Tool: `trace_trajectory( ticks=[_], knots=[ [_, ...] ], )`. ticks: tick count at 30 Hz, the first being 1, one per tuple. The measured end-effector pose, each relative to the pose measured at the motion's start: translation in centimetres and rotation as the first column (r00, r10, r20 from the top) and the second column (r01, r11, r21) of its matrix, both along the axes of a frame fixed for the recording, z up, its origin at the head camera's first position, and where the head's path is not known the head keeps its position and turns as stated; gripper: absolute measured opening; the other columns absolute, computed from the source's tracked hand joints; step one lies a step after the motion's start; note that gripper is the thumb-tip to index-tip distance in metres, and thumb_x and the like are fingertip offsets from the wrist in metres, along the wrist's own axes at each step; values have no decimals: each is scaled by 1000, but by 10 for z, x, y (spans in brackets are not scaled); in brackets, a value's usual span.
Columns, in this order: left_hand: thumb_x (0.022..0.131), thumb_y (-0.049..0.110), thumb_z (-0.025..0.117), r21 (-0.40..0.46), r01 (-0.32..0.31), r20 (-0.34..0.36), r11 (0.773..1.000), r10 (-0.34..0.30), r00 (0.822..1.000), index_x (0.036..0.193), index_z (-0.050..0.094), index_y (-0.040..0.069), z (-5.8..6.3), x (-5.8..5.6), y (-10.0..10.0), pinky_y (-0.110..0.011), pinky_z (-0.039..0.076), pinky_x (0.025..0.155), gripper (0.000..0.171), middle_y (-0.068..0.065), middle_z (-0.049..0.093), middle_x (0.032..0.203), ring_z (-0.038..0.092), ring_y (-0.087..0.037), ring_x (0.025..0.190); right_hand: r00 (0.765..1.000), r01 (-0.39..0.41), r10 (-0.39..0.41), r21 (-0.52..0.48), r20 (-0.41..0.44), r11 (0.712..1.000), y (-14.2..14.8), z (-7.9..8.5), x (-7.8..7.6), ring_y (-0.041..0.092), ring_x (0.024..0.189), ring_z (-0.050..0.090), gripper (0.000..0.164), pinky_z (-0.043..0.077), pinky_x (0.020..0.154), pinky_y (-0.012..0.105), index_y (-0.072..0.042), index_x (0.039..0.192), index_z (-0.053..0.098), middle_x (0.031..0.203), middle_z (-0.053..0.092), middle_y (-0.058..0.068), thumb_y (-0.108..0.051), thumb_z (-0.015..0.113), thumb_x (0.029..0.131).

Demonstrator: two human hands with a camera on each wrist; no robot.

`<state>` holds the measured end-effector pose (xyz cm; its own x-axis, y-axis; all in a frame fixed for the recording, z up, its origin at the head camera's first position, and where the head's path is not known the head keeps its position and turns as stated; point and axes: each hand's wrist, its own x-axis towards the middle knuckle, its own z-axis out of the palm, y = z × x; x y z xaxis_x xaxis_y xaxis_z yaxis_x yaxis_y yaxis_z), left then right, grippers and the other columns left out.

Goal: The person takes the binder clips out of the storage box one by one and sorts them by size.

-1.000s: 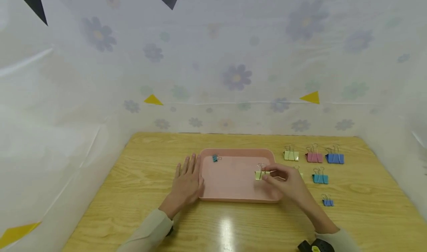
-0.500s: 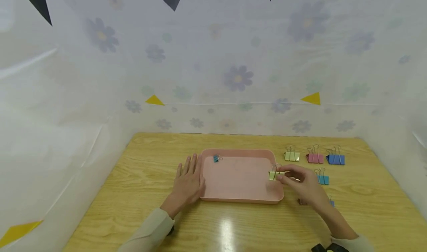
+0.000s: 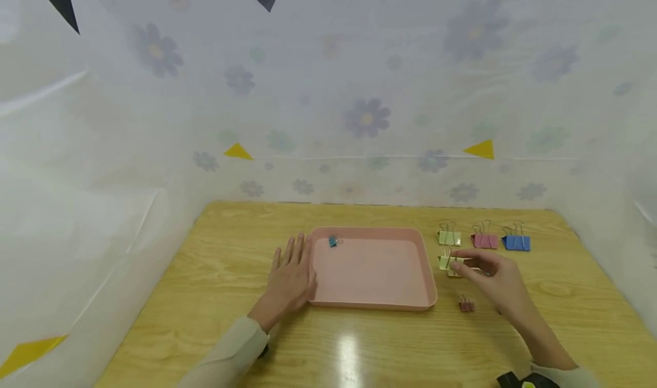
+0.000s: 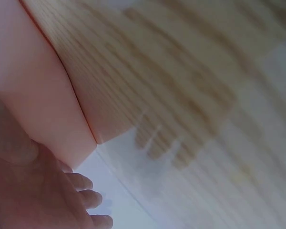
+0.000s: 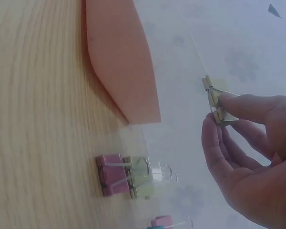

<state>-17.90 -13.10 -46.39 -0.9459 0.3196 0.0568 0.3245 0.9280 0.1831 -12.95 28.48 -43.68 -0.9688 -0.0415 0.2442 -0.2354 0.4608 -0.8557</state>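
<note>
My right hand (image 3: 500, 279) pinches a pale yellow binder clip (image 3: 443, 262) between thumb and fingers, just right of the pink tray (image 3: 372, 277). In the right wrist view the held binder clip (image 5: 214, 98) is off the table, its wire handles partly behind the thumb. Another yellow binder clip (image 3: 454, 274) shows just below it, partly hidden by the hand. My left hand (image 3: 287, 282) lies with straight fingers against the tray's left side. A small teal binder clip (image 3: 333, 241) lies in the tray's far left corner.
Across the back right stand a larger yellow clip (image 3: 449, 238), a pink clip (image 3: 485, 241) and a blue clip (image 3: 516, 243). A small dark pink clip (image 3: 466, 306) stands nearer the front. My right hand hides other clips. White patterned sheeting (image 3: 328, 91) encloses the wooden table (image 3: 231, 234).
My right hand has carried the yellow binder clip rightward, from above the tray to beyond its right rim. The small dark pink clip has come into full view. My left hand stays put.
</note>
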Motion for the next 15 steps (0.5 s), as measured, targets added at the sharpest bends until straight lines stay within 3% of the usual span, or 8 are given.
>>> trace_trajectory(
  ticks=[9,15],
  knots=[
    [108,27,30,-8,0,7,1000,0,1000,165,14,4,-2,-1,3,-62,12,122,63,-20,16,169,14,-40,155,999,49,-49,49,3,998,26,-1,0,-2,95,68,32,54,77,16,-2,125,72,109,76,-2,-17,73,97],
    [108,25,32,-8,-4,14,1000,4,1000,164,16,3,1,1,5,-62,13,122,63,-20,16,169,15,-40,155,994,103,-104,52,32,993,47,-2,2,-3,96,67,34,53,78,13,-2,127,70,108,75,-8,-20,72,98]
  ],
)
